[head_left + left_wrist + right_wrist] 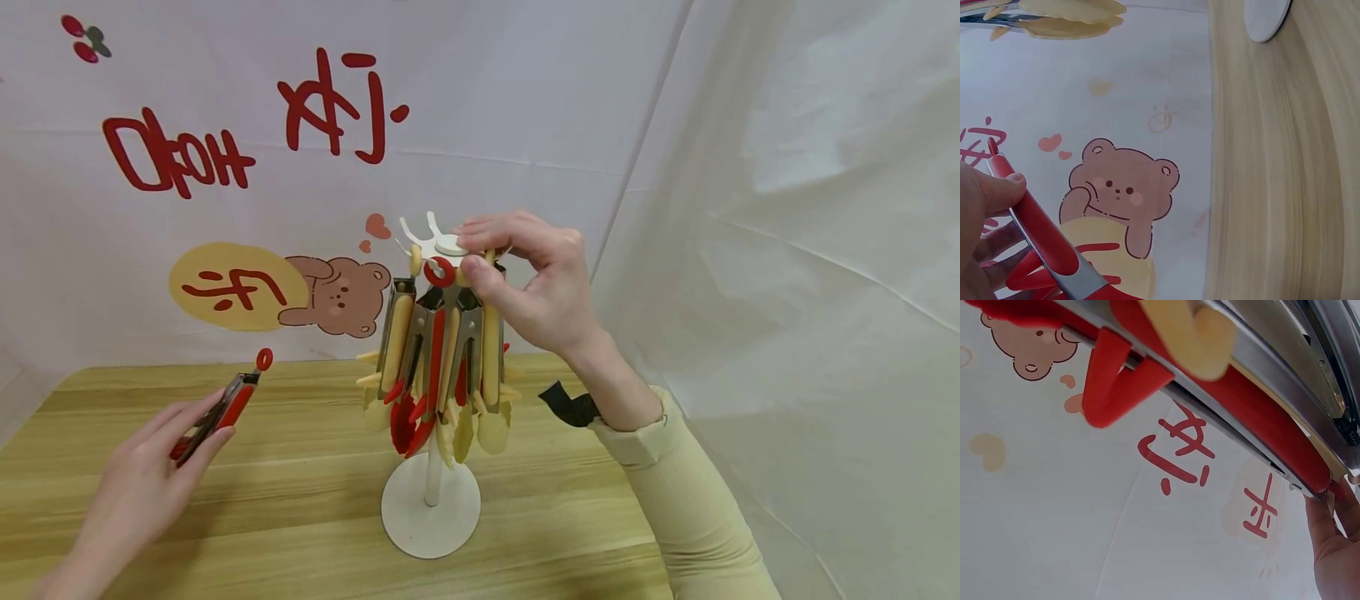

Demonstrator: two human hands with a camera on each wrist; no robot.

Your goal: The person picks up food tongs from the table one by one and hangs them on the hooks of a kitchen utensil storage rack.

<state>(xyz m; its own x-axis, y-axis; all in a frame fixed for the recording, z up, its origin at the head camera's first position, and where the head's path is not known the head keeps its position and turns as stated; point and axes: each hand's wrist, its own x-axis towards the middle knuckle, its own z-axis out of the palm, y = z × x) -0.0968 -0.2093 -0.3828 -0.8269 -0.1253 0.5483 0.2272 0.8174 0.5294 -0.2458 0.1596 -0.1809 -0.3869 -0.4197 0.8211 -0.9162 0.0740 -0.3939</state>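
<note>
On the left, my left hand (153, 467) grips a pair of red-and-steel tongs (237, 403), their red ring end pointing up and away. The left wrist view shows the thumb lying along the red handle (1044, 225). A white rotating-style rack (450, 243) with hooks stands in the middle, and my right hand (536, 279) grips its top, fingers over the cap and thumb beneath the edge. Red tongs (437, 358) and several pale yellow tongs (491, 354) hang from the hooks. In the right wrist view the fingertips are by the upper end of hanging red tongs (1272, 419).
The rack's round white base (431, 537) stands on a wood-grain table (322, 533). A white cloth (510, 100) with red characters and a printed bear hangs behind, and another white sheet (787, 250) is at the right. A black strap (573, 408) sticks out at the right wrist.
</note>
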